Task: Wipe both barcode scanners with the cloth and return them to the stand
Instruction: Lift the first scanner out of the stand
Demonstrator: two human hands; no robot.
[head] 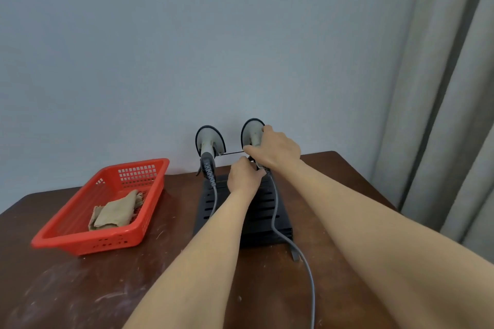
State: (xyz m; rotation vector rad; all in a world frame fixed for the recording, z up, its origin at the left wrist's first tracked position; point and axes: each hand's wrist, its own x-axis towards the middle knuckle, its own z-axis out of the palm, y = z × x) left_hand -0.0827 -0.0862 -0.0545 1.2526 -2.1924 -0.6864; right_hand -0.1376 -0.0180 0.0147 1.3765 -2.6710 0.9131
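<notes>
Right hand (272, 151) sits on the right scanner (252, 132), fingers curled over its grey head and down the neck; I read it as closed on the scanner, thumb side hidden. Left hand (244, 176) is just below and beside it, fingers pinched in at the scanner's handle where the cable (275, 211) leaves. I cannot tell whether it grips handle or cable, as the knuckles cover the contact.

Both hands are on the same unit. The right scanner stands nearly upright at the far end of the black stand (256, 224), head up toward the wall, handle down toward me; its long axis runs up and slightly away. The left scanner (209, 141) stands parallel, just beside it on my left, untouched, with its own cable trailing down the stand.

The cloth (115, 212) lies crumpled in the red basket (80, 242), well to the left on the worktop (80, 288), apart from either hand. The left hand is the nearer one to it.

My judgement: either lifting out or seating back; I cannot tell which. A lift would go along that axis, minding the cable draped over the stand's front edge.
</notes>
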